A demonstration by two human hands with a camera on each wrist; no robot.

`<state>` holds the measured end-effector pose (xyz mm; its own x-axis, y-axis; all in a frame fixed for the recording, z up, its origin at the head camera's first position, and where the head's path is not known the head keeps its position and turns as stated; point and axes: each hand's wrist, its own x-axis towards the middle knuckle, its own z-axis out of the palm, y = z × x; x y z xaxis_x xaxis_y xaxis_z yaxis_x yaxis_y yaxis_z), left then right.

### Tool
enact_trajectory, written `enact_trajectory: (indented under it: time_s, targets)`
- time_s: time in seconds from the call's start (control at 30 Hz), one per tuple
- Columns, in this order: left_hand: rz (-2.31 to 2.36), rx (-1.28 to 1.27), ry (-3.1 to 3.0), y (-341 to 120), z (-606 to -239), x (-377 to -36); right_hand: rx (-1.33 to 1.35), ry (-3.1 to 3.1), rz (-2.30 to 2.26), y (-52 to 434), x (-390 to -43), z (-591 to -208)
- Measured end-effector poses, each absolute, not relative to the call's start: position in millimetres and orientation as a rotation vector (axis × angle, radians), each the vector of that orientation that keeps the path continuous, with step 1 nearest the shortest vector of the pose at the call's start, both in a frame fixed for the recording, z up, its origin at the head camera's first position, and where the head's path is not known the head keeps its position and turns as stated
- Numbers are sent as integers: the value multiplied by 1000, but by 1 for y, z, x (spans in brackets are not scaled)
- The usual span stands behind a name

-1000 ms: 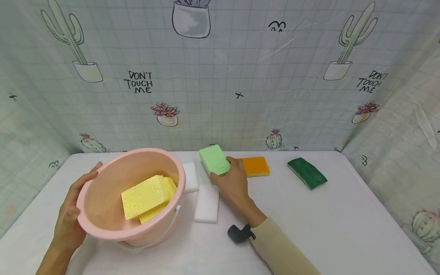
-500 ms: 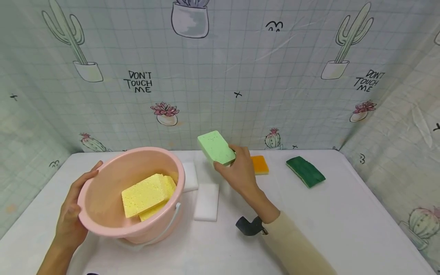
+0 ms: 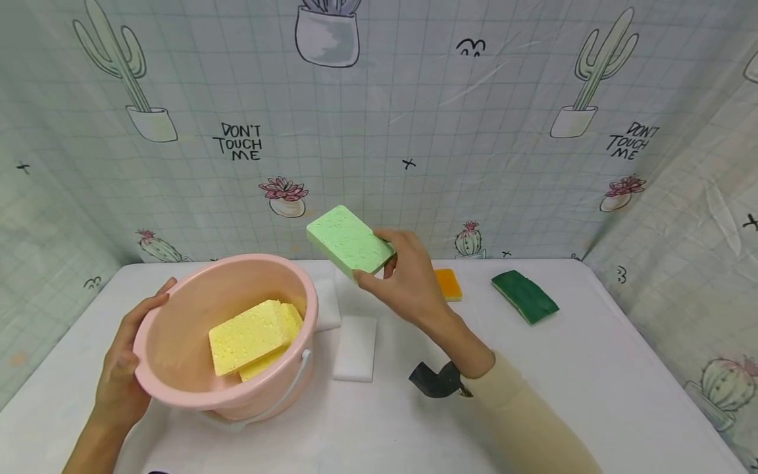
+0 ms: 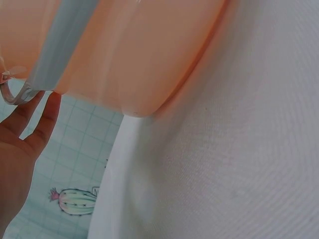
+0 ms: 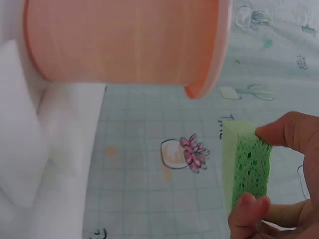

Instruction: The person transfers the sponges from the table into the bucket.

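The right hand (image 3: 408,283) pinches a light green rectangular sponge (image 3: 348,239) by its near end, thumb on one face and fingers on the other, holding it in the air above the white table (image 3: 533,395), just right of the pink plastic bucket (image 3: 177,368). The sponge is a flat, porous block, tilted, its broad pale face up. The left hand (image 3: 121,368) grips the bucket's rim, fingers wrapped on the outer wall; the bucket is tipped and holds two yellow sponges (image 3: 251,336).
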<state>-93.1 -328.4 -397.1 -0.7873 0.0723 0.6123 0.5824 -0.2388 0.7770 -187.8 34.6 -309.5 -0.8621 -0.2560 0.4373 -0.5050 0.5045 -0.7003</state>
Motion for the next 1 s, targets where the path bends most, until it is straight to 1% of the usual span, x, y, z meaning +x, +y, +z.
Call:
enact_trajectory:
  time_s: [0.2,0.47,0.73,1.0]
  targets:
    - [-2079,-732,-1719,-330,-396,-91,731,-2503,1352,26,-183,-293]
    - [-2098,-771,-1690,-329,-396,-92,857,-2531,1409,8,-178,-278]
    - [-2115,-792,-1662,-328,-396,-94,1056,-2577,1394,-12,-173,-272]
    - [-2084,-756,-1684,-328,-395,-93,1355,-2638,1308,-31,-176,-274]
